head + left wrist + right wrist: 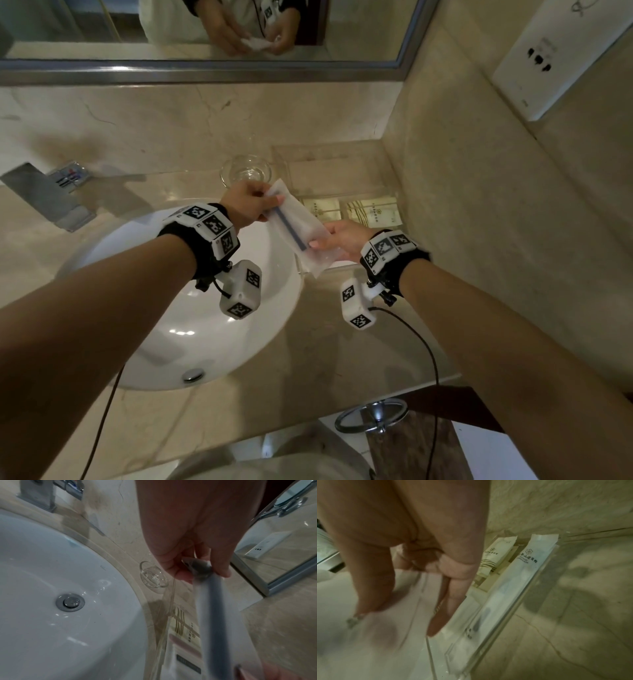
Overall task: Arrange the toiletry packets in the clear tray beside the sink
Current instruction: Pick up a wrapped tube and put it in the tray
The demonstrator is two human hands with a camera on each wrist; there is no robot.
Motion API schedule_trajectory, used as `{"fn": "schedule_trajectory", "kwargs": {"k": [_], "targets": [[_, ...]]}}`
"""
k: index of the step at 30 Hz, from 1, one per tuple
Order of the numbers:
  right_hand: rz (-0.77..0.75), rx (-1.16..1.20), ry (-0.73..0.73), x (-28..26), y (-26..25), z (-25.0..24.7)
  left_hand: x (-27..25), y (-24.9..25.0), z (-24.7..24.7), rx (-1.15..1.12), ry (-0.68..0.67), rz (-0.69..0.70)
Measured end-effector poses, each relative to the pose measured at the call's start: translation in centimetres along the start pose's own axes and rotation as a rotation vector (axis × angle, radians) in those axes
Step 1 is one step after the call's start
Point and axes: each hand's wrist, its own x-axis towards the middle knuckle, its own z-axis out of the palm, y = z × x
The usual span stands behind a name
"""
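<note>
One white sink point(178, 342) fills the lower left of the head view, with one clear tray point(346, 164) at upper centre-right holding two cream packets point(371, 210). Just above the tray's near end, one translucent packet point(301, 229) with a dark stick inside is pinched by the left hand point(248, 205) at its top and the right hand point(340, 240) at its bottom. One small glass dish point(246, 171) sits left of the tray.

A long white packet point(301, 226) with a dark blue stick inside is sitting tilted between both hands. The clear tray point(342, 164) is lying just past the hands, and two pale packets point(356, 210) are lying flat in it.
</note>
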Motion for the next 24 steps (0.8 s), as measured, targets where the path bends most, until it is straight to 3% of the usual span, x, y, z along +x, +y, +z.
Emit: {"fn": "schedule_trajectory", "kwargs": {"k": [3, 7, 14, 17, 24], "targets": [[-0.014, 0.066, 0.022, 0.0, -0.2, -0.1, 0.3, -0.1, 0.1, 0.007, 0.016, 0.052], [-0.056, 0.061, 0.021, -0.2, -1.6, -0.4, 0.4, 0.3, 0.5, 0.049, -0.064, 0.102], [-0.093, 0.02, 0.064, 0.2, -2.0, -0.2, 0.5, 1.1, 1.6, -0.098, -0.094, 0.049], [-0.11, 0.151, 0.115, 0.2, -1.6, -0.6, 0.5, 1.1, 1.3, -0.101, -0.092, -0.002], [-0.141, 0.397, 0.135, 0.4, -0.6, -1.2, -0.7, 0.0, 1.5, 0.004, -0.292, -0.211]]}}
